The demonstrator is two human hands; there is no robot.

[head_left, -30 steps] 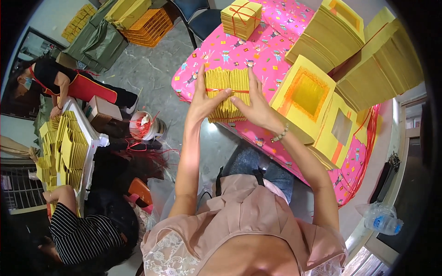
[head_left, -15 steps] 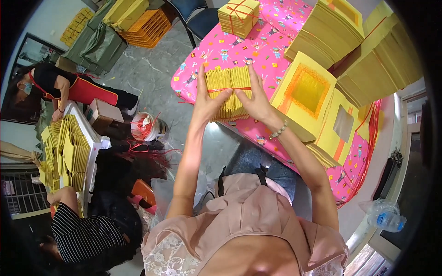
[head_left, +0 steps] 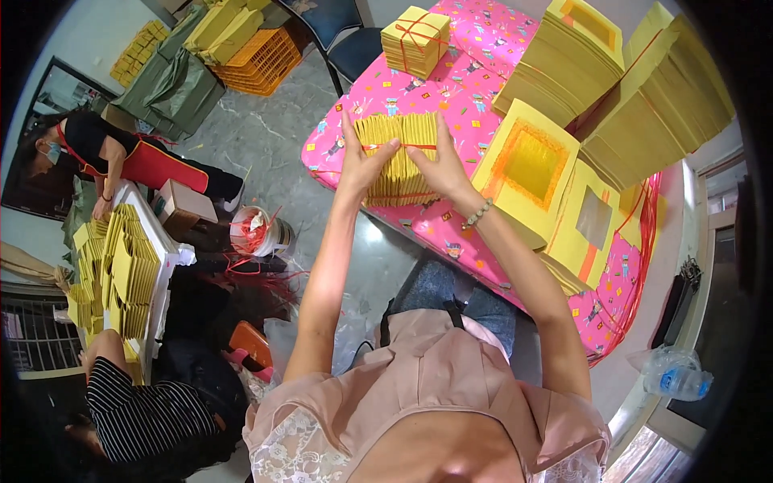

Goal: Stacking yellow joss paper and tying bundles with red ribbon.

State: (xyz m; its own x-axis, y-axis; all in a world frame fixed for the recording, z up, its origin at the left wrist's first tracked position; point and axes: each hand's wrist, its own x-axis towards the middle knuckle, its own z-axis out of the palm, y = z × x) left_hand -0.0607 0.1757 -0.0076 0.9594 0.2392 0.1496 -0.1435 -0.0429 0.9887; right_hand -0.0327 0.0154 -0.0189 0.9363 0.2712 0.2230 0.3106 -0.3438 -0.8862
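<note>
Between my two hands is a thick bundle of folded yellow paper (head_left: pixel 398 175), its folded edges facing up and a red string across it. My left hand (head_left: pixel 362 165) presses its left side, thumb over the top near the string. On the opposite side my right hand (head_left: pixel 441 169) grips it the same way, the thumbs almost meeting. The bundle is at the near edge of a table with a pink patterned cloth (head_left: pixel 354 105). Just right of my right hand lies a stack of yellow paper sheets (head_left: pixel 531 161), its top sheet bearing an orange-bordered gold square.
A string-tied yellow paper block (head_left: pixel 415 40) sits at the table's far side; tall paper stacks (head_left: pixel 564 64) stand far right. Red strings (head_left: pixel 644 274) hang off the right edge. At left, two people work by a white table (head_left: pixel 165 249) of folded paper, near a bucket (head_left: pixel 274 233).
The bundle has tipped slightly between my hands, showing more of its near side and a second red string low on it. Both hands keep their hold; the view has shifted a little.
</note>
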